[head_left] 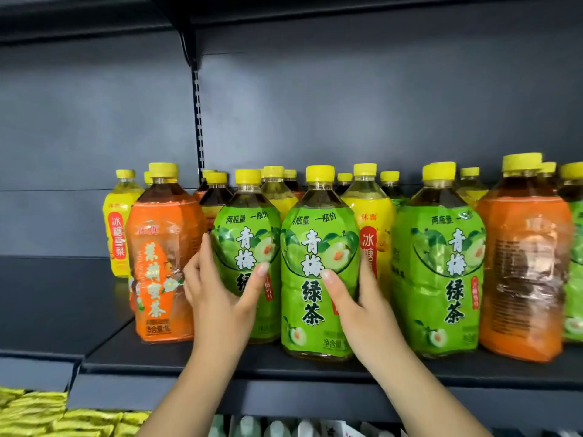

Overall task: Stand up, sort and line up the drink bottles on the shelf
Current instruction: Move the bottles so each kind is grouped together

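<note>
Evidently a pairing step: the left hand (217, 291) wraps thumb and fingers round one green tea bottle (249, 247), the right hand (356, 298) likewise grips its twin (318, 266), both upright at the shelf's (220, 364) front edge, presumably to square like flavours together.

A dark grey metal shelf (220, 362) carries upright plastic drink bottles with yellow caps: green-labelled bottles (318, 279) near its front edge, orange-labelled bottles (162, 272) toward both ends, and yellow-labelled bottles (118, 228) behind, nearer its back edge.
</note>
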Action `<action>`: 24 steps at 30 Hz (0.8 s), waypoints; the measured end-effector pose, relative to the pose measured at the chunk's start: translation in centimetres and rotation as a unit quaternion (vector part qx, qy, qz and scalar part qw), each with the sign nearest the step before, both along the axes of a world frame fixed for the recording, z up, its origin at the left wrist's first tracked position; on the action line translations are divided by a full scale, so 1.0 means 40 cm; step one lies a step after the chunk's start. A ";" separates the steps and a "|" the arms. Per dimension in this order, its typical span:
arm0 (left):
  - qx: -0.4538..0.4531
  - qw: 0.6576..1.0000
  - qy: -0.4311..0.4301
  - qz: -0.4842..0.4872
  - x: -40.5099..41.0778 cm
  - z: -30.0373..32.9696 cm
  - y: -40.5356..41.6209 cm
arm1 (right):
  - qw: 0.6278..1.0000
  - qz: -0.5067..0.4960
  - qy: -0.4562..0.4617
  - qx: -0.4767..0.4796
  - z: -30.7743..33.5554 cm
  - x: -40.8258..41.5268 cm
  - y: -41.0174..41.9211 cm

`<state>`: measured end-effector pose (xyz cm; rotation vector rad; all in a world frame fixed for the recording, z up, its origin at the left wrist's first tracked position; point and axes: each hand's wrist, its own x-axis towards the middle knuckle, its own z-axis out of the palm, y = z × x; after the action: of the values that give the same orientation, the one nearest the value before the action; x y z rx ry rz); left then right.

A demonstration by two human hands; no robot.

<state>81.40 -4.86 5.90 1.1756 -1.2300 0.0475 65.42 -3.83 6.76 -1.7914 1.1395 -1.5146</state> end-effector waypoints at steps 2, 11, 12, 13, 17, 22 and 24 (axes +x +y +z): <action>0.010 0.999 0.025 -0.024 -0.002 0.012 -0.007 | 0.999 -0.018 0.043 -0.010 0.008 -0.022 -0.004; 0.007 0.990 0.032 -0.140 -0.015 0.031 -0.027 | 0.964 -0.148 0.152 -0.160 0.136 -0.113 0.069; 0.009 0.990 0.027 -0.135 -0.013 0.032 -0.029 | 0.954 -0.177 0.153 -0.188 0.151 -0.135 0.063; 0.012 0.993 0.020 -0.114 -0.016 0.034 -0.029 | 0.944 -0.212 0.142 -0.210 0.161 -0.162 0.050; -0.037 0.996 -0.062 0.052 -0.075 0.049 0.005 | 0.942 -0.270 0.112 -0.166 0.126 -0.233 -0.006; -0.108 0.973 -0.205 -0.009 -0.213 0.043 0.018 | 0.960 -0.219 0.058 -0.162 0.035 -0.252 0.013; -0.087 0.965 -0.245 0.027 -0.233 0.030 -0.015 | 0.945 -0.269 0.031 -0.184 0.015 -0.288 0.032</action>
<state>72.07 -5.45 7.11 1.0749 -1.5882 0.5028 53.90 -2.55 7.37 -1.8605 1.5501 -2.1137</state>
